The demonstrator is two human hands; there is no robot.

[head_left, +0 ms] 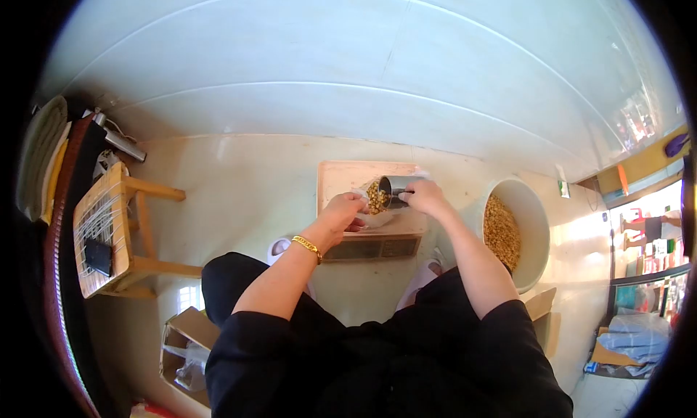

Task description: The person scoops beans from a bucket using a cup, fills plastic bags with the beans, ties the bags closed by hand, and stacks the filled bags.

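A dark metal scoop [398,189] is tilted on its side, and my right hand [425,197] is closed round its handle. Yellow-brown grains [377,197] show at the scoop's mouth. Beside that mouth, my left hand [344,216] pinches the edge of a clear plastic bag [377,218]. Both hands are above a flat pinkish scale [341,177] on the floor between my feet. To the right of my right hand is a large white bucket [537,233] with more of the grains [501,233] in it.
A wooden stool [123,262] with a dark flat object [99,257] on it stands at the left. An open cardboard box [174,349] holding plastic bags is at lower left. A pale wall [327,55] runs behind the scale. Another cardboard box [541,305] sits below the bucket.
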